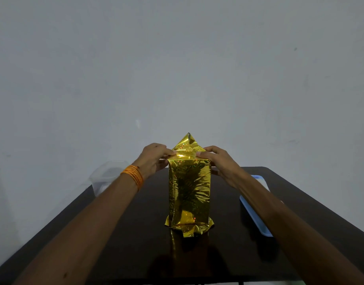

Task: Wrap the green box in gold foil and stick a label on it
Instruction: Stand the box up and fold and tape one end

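A tall box wrapped in gold foil [189, 190] stands upright in the middle of the dark table [119, 233]; no green shows through. Loose foil rises to a crumpled point [188, 141] above its top, and a ragged foil skirt spreads at its base. My left hand [155, 159] holds the box's upper left corner, thumb pressing the foil fold down at the top edge. My right hand [218, 161] mirrors it at the upper right corner, fingers curled over the foil. No label is in sight.
A clear plastic container [107, 175] stands at the table's far left edge. A blue tray [257, 214] lies along the right side, partly hidden by my right forearm. A plain grey wall fills the background.
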